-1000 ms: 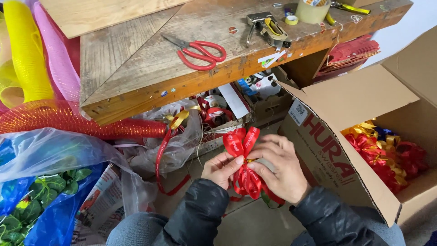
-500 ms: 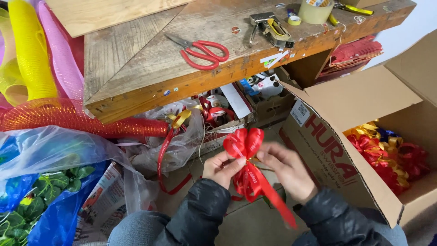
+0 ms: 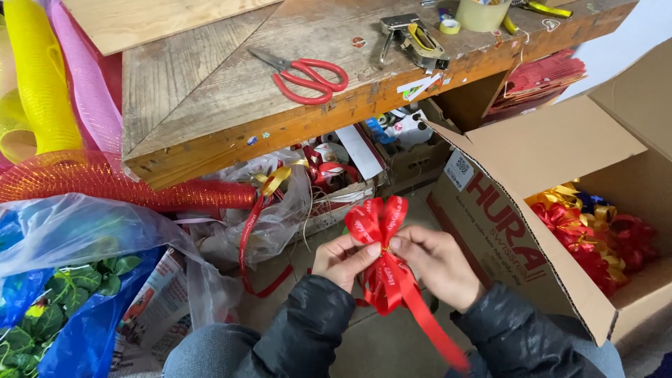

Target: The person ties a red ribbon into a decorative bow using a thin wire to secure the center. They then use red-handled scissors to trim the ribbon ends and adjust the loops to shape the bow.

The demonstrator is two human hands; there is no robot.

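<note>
A red ribbon bow (image 3: 378, 224) with pale printing is held over my lap, below the edge of the wooden workbench (image 3: 210, 105). My left hand (image 3: 343, 260) pinches the bow's centre from the left. My right hand (image 3: 437, 264) pinches the same centre from the right. Two loops stand up above my fingers. More loops and a long red tail hang down between my dark sleeves toward the lower right.
Red-handled scissors (image 3: 308, 75), a metal stapler (image 3: 413, 38) and a tape roll (image 3: 450, 26) lie on the bench. An open cardboard box (image 3: 518, 210) at right holds red and gold bows (image 3: 595, 238). Mesh rolls (image 3: 42, 84) and a plastic bag of green leaves (image 3: 63, 294) sit at left.
My hands have lifted the bow slightly and shifted to pinch its centre from both sides. The long red tail has swung down toward the lower right.
</note>
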